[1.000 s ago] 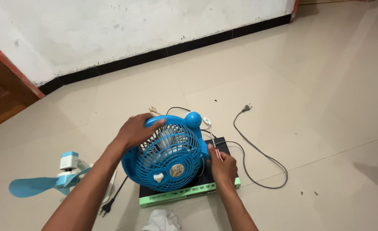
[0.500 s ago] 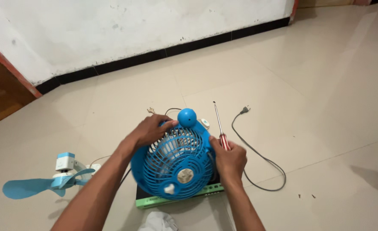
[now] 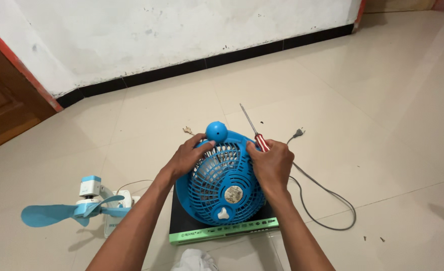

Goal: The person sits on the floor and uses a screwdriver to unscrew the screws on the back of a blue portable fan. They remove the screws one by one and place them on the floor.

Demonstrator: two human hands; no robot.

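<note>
In the head view, the person is holding a blue fan grille (image 3: pixel 222 183) with both hands over a flat black box (image 3: pixel 222 228) with a green front edge, lying on the tiled floor (image 3: pixel 382 125). The left hand (image 3: pixel 187 156) is gripping the upper left rim of the grille, with the fingers curled over it and the thumb reaching toward the round blue knob (image 3: pixel 216 131) at the top. The right hand (image 3: pixel 272 163) is pressing on the right rim and at the same time is pinching a screwdriver (image 3: pixel 254 131) with a red handle; its thin shaft is pointing up and away from the fan.

I judge the step in hand as seating or turning the grille on its body. The next move probably calls for a steady grip on both sides, so the rim is sitting evenly.

A round pale sticker (image 3: pixel 233 194) is sitting near the middle of the grille, and a small white clip (image 3: pixel 223 215) is just below it. The green edge of the box is carrying a row of small marks. To the left, a loose blue blade (image 3: pixel 64 212) with a white and blue motor part is lying on the floor. A grey cord (image 3: pixel 327 195) with a plug is curving to the right.
</note>
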